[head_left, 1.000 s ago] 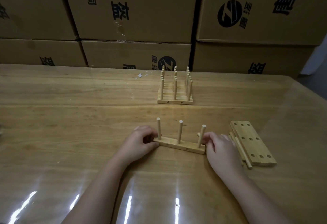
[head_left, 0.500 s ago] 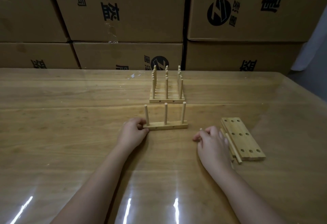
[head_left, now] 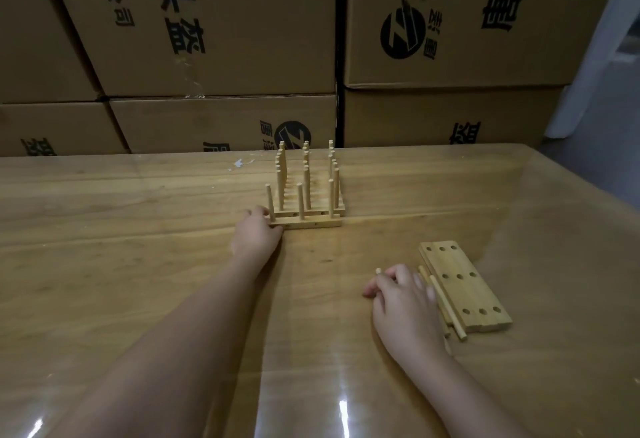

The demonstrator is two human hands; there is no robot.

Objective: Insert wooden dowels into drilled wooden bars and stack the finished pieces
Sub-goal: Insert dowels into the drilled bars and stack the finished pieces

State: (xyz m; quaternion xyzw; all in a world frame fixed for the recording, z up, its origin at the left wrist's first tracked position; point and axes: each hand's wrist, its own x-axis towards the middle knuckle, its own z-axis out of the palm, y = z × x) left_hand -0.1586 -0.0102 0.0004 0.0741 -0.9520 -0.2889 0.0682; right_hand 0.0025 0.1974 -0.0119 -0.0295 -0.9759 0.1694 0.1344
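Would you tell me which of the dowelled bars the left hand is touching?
The nearest bar, in front of the finished row; the left hand holds its left end.

Wooden table (head_left: 104,264) under a glossy clear cover, with glare streaks (head_left: 343,410) near its near edge and white flecks (head_left: 239,163) near the far edge. Stacked brown cardboard boxes (head_left: 242,22) walled off the far edge, printed with black characters and a round logo (head_left: 402,32). A pale vertical panel (head_left: 595,57) stood past the far right corner. Lighting was dim and warm.

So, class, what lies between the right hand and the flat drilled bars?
Loose dowels lie between the right hand and the drilled bars, seen in the head view.
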